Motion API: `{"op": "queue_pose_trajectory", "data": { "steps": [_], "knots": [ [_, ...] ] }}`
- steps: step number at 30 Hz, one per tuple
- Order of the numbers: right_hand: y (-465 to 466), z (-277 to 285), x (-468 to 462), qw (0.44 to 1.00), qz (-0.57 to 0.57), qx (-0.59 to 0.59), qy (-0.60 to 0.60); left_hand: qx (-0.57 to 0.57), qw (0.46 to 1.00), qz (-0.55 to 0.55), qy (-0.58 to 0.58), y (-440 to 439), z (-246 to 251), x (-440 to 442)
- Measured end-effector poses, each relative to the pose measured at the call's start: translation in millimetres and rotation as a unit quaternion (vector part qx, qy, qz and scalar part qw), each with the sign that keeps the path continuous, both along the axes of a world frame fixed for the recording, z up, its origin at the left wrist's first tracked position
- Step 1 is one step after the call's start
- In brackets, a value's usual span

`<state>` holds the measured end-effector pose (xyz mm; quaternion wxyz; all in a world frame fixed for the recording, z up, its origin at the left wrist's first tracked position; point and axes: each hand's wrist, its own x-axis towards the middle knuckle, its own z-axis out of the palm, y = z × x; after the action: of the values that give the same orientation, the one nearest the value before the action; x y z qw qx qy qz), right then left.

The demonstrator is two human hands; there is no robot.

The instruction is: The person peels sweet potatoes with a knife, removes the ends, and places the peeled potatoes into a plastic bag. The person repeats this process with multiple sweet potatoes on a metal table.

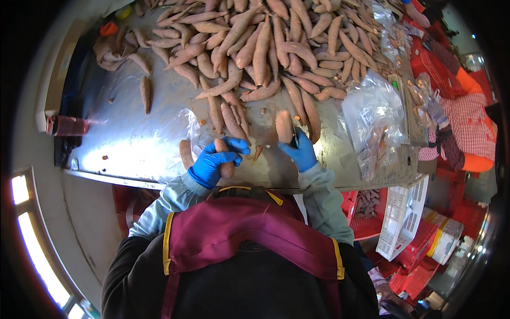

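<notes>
My left hand (208, 164), in a blue glove, grips a short, thick sweet potato (227, 170) upright between thumb and fingers. Another sweet potato (284, 124) rises from my gloved right hand (303, 153). A thin dark edge, perhaps a small knife blade (296, 138), shows beside that root; my fingers hide the rest. Between my hands a small broken root piece (258, 152) lies on the metal table (131, 131). Left of my left wrist rests a sweet potato (185, 153), partly under clear plastic film (190, 127).
A big heap of sweet potatoes (255, 48) covers the table's far side. Clear plastic bags (372, 107) lie at the right. Beyond them stands a co-worker in a checkered garment (466, 119). A white crate (402, 219) and a red crate (368, 228) are below the table edge.
</notes>
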<state>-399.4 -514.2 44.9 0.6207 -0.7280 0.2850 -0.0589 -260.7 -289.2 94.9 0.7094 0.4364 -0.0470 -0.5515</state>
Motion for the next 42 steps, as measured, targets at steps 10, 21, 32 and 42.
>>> {"op": "queue_pose_trajectory", "data": {
  "steps": [10, 21, 32, 42],
  "knots": [
    [42, 59, -12, 0.981, 0.061, 0.175, -0.048, -0.136, 0.975, -0.085, -0.156, -47, 24, -9],
    [72, 88, 11, 0.982, 0.015, -0.150, -0.118, -0.186, 0.888, 0.032, 0.420, -39, -4, -2],
    [65, 44, 18, 0.959, -0.133, -0.237, -0.085, -0.211, 0.876, 0.065, 0.428, -32, 10, -14],
    [63, 56, -6, 0.974, -0.116, 0.188, -0.055, -0.230, 0.938, 0.108, 0.236, -11, 37, 3]
  ]
}}
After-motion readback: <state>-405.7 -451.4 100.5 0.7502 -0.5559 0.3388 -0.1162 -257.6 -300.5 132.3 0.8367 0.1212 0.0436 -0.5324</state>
